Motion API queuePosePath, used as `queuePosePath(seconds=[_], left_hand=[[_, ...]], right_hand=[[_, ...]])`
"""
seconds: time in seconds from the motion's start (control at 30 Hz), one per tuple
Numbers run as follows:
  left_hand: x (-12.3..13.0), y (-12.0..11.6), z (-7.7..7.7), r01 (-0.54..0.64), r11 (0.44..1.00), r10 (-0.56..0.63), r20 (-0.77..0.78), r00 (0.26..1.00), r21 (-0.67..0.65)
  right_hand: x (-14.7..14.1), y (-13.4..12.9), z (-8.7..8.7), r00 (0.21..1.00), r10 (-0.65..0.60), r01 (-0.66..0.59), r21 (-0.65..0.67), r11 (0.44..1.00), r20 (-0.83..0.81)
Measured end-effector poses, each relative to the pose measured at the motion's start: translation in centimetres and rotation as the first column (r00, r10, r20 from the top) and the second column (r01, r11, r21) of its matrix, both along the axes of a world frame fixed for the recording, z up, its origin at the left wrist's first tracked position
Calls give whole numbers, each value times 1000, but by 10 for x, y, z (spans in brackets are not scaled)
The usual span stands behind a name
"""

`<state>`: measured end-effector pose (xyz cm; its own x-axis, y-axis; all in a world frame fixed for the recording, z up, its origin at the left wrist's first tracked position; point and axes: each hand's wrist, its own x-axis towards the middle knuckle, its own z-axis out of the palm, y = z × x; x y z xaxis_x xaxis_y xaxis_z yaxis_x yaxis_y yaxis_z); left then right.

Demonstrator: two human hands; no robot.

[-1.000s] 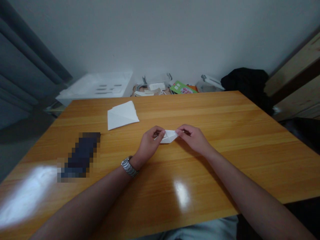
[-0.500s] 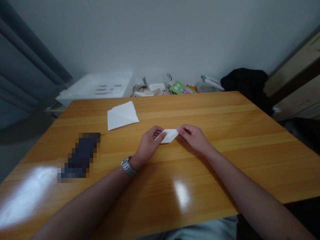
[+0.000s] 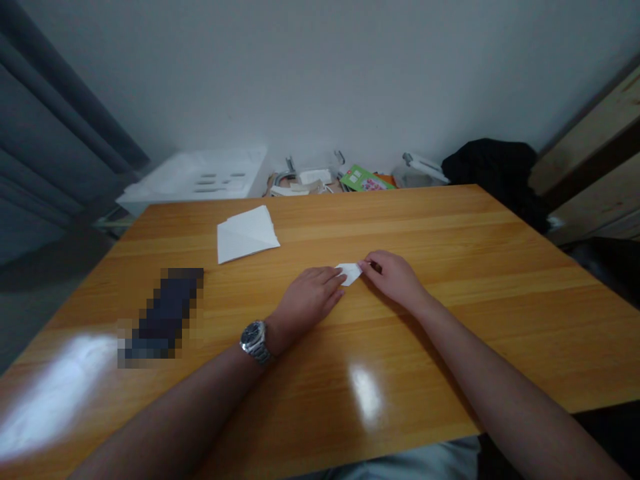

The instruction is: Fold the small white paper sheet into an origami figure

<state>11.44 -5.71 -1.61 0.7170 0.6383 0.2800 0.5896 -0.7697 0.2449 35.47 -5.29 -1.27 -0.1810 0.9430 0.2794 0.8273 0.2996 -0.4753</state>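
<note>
A small folded piece of white paper (image 3: 351, 273) lies near the middle of the wooden table (image 3: 450, 233), between my hands. My left hand (image 3: 311, 295), a metal watch at its wrist, is palm down with its fingers stretched flat over the paper's left part, which they hide. The right end of the paper is pinched between the thumb and fingers of my right hand (image 3: 393, 275). Exactly how the paper is folded under the left fingers cannot be seen.
Left of my hands lies a stack of white paper sheets (image 3: 247, 235). Nearer, at the left, is a dark pixelated oblong (image 3: 167, 313). Behind the table's far edge stand a white tray (image 3: 200, 180), a green booklet (image 3: 365, 179) and a black cloth-like heap (image 3: 493, 163).
My left hand has turned from pinching the paper to lying palm down on it, covering more of its left side. My right hand keeps its pinch, nearly in place.
</note>
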Motion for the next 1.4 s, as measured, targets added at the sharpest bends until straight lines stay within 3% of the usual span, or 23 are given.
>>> queuePosePath(seconds=[0.17, 0.27, 0.4, 0.73, 0.97, 1.13, 1.4], left_hand=[[-6, 1, -5, 21, 1000, -20, -88, 996, 9], [-9, 0, -4, 19, 1000, -19, -98, 995, -1], [-9, -1, -2, 14, 1000, -14, -116, 993, -3], [-9, 2, -4, 40, 999, -44, -123, 991, -33], [-9, 0, -4, 20, 999, -23, -99, 995, -33], [-9, 0, -8, 15, 1000, -16, -142, 990, -8], [-13, -6, -9, -77, 993, 91, -176, 980, 85]], right_hand=[[-2, -5, 5, 987, 10, -29, 120, 992, 160], [-9, -10, 3, 954, 158, -174, 43, 984, 254], [-16, -15, -4, 927, 184, -186, -26, 982, 327], [-25, -15, 2, 925, 166, -175, -5, 984, 341], [-27, -12, -14, 926, 207, -187, -94, 978, 316], [-26, -12, -15, 923, 209, -180, -119, 977, 322], [-29, -13, -12, 924, 196, -161, -131, 978, 328]])
